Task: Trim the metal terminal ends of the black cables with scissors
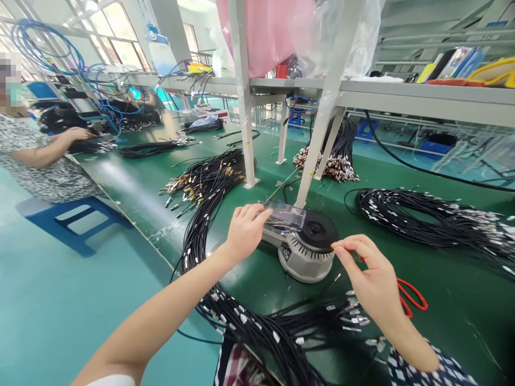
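Note:
A grey round tape dispenser (308, 262) with a black turntable top (316, 230) stands on the green bench between my hands. My left hand (246, 230) is at its left, fingers curled against the edge of a clear plastic piece (292, 216). Whatever lies inside those fingers is hidden. My right hand (368, 273) is at the turntable's right rim, thumb and forefinger pinched on something too small to name. A thick bundle of black cables (241, 316) with white tags curves around the dispenser's left and front, over the bench edge. Red-handled scissors (414, 297), partly covered, lie beside my right wrist.
Metal shelf legs (246, 107) rise behind the dispenser, under a raised shelf (426, 96). More cables lie at the left (205, 177), at the back (330, 155) and in a coil (402, 214) at the right. Another person (44, 145) works at far left near a blue stool (76, 220).

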`<state>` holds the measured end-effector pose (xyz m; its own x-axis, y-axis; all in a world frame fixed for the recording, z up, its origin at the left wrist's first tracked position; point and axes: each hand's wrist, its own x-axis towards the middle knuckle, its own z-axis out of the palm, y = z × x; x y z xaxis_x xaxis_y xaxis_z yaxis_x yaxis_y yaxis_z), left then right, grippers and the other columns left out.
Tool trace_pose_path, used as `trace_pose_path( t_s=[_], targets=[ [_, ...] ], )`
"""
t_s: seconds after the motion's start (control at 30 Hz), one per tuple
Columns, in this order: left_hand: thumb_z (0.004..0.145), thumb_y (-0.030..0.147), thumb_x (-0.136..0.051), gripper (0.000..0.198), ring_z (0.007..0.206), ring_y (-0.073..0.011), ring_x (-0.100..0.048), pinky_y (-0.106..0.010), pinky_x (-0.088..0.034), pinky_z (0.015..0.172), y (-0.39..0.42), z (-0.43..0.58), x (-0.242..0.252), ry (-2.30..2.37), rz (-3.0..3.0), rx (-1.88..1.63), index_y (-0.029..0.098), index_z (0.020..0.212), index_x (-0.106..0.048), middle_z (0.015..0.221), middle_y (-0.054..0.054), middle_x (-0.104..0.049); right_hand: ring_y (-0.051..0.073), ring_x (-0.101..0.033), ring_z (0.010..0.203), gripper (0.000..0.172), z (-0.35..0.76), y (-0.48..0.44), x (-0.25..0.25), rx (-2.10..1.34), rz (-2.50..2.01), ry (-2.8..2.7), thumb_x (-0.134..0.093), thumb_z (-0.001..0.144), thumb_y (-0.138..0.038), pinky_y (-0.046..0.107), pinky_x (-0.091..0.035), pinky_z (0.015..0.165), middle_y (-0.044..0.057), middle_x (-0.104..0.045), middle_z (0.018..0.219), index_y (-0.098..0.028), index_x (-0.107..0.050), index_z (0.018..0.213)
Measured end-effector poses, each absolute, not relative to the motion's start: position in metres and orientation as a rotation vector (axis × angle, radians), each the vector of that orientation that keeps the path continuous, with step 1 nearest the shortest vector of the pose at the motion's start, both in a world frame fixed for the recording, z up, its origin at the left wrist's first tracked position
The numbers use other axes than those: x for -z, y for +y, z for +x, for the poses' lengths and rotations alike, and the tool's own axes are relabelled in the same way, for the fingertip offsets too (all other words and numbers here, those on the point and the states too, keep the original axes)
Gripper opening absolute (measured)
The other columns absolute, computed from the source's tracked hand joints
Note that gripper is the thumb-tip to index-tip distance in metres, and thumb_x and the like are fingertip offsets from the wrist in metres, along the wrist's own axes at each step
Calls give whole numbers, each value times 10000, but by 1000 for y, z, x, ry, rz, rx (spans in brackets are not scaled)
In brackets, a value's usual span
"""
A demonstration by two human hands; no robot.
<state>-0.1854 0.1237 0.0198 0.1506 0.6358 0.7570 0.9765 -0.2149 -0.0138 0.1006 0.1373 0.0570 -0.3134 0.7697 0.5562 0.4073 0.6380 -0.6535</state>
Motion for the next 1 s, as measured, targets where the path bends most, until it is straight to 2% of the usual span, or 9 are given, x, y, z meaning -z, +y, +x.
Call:
trace_pose_path(
  t_s=[0.1, 0.2, 0.47, 0.57, 0.67, 0.73, 0.8, 0.9, 1.0],
  targets=[
    [961, 84, -374, 387, 1020, -248, -579, -371, -413, 823, 123, -181, -21, -1549, -2004, 917, 188, 1212, -650, 1140, -115, -688, 172, -588, 819, 113, 109, 134, -50, -531, -930, -1950, -601, 944, -282, 285, -459, 698, 24, -631, 883, -241, -662, 857],
    [951, 73, -371, 413, 1052, -255, -562, -388, -420, 860, 122, -176, -20, -1590, -2060, 944, 191, 1238, -643, 1181, -116, -675, 174, -585, 822, 113, 116, 131, -45, -558, -941, -1957, -599, 944, -292, 288, -458, 710, 21, -631, 885, -247, -659, 859],
    [918, 52, -390, 399, 1001, -252, -570, -420, -446, 871, 131, -175, -28, -1615, -2093, 1001, 193, 1099, -716, 1080, -113, -693, 176, -582, 819, 139, 122, 129, -43, -603, -970, -1961, -595, 941, -321, 290, -448, 714, 15, -627, 884, -255, -660, 837],
    [922, 62, -401, 359, 1004, -258, -568, -424, -454, 865, 128, -173, -37, -1609, -2092, 1037, 168, 1094, -698, 1083, -122, -692, 180, -575, 823, 160, 123, 126, -43, -642, -978, -1947, -594, 939, -343, 295, -441, 720, 19, -625, 883, -253, -666, 828],
    [948, 99, -414, 307, 1006, -242, -567, -411, -449, 902, 108, -158, -43, -1596, -2085, 1308, 156, 1139, -648, 1074, -117, -687, 182, -561, 817, 180, 126, 121, -43, -759, -1009, -1923, -607, 929, -377, 299, -430, 726, 20, -631, 888, -251, -679, 823],
    [951, 145, -468, 216, 966, -217, -580, -378, -446, 898, 87, -138, -42, -1630, -2199, 1527, 168, 1042, -663, 997, -88, -691, 176, -550, 786, 215, 128, 118, -43, -907, -1033, -1908, -600, 930, -406, 298, -425, 714, 17, -634, 869, -247, -689, 815],
    [958, 218, -499, 191, 865, -185, -589, -308, -459, 780, 65, -113, -38, -1864, -2459, 1706, 172, 999, -680, 916, -68, -681, 167, -541, 752, 249, 129, 113, -43, -1056, -1041, -1892, -579, 938, -427, 293, -423, 691, 15, -634, 848, -244, -703, 823],
    [952, 384, -528, 285, 743, -157, -577, -266, -419, 659, 43, -79, -29, -2342, -2727, 2051, 148, 962, -688, 828, -67, -685, 162, -564, 770, 255, 129, 105, -43, -1168, -992, -1872, -563, 947, -421, 278, -444, 687, 22, -637, 872, -241, -722, 862],
    [906, 544, -549, 446, 578, -112, -504, -236, -336, 539, 37, -57, -22, -2639, -2623, 2666, 116, 882, -673, 714, -61, -654, 167, -605, 845, 218, 130, 96, -43, -1137, -888, -1885, -559, 956, -365, 271, -483, 751, 29, -629, 900, -241, -721, 880]
  ],
)
